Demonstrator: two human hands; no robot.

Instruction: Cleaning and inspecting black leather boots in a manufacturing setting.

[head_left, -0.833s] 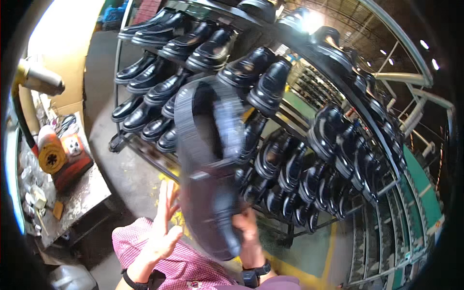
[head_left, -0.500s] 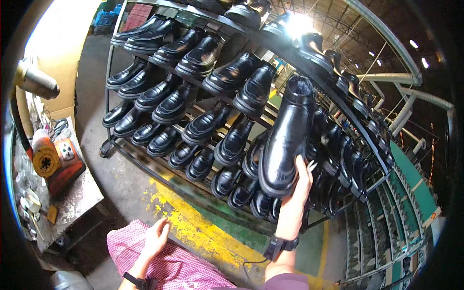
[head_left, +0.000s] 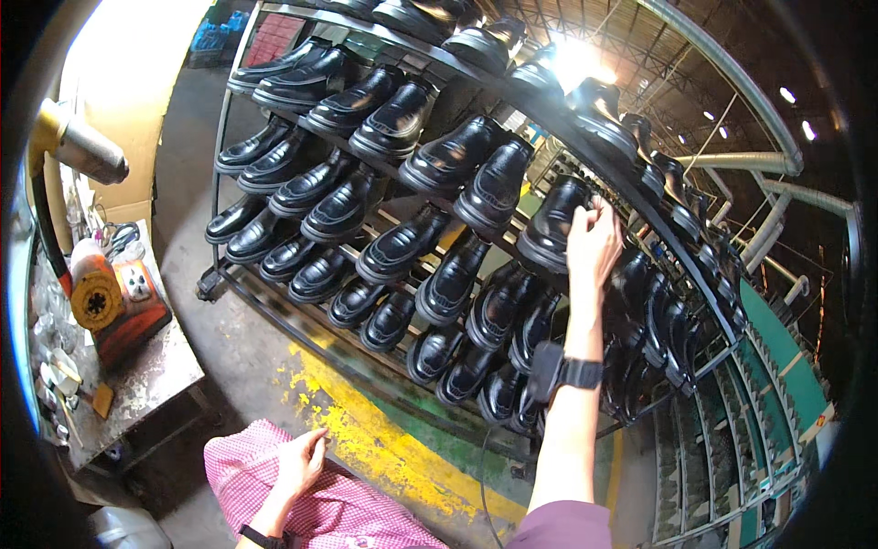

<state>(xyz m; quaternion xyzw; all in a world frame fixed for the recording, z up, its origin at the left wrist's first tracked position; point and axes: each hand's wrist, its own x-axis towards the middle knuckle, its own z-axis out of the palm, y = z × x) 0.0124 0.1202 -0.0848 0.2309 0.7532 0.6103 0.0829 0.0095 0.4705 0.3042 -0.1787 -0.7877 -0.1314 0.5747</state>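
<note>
Holding the right hand (head_left: 594, 242) out ahead, at the side of a shoe (head_left: 549, 224). Upright on the rack (head_left: 361, 27), just left of the right fingers, with toe toward the body and glossy black all over. Bent at the right fingers, drawn in near the thumb; cannot tell whether pinching the shoe's edge or clear of it, for lack of a view behind the knuckles.

Low and well to the left, holding the left hand half curled (head_left: 297, 465) over checked cloth (head_left: 338, 503), with nothing seen in it; cannot tell whether pressed together at the fingertips, or whether touching the cloth.

Farther left of the right hand, past the first shoe, a neighbour (head_left: 494, 188); beneath the right hand, lower shoes (head_left: 498, 311) in close rows. Below the right wrist, to its left, a thin cable (head_left: 484, 471).

Possible trouble, by judgement: shoving the shoe askew or into the neighbour, from a sideways nudge by the bent fingers. Scuffing the shine, from dragging a nail or knuckle. Knocking the lower shoes, from dropping the right forearm too close. Snagging the cable on a toe or rail, from sweeping the arm wide.
</note>
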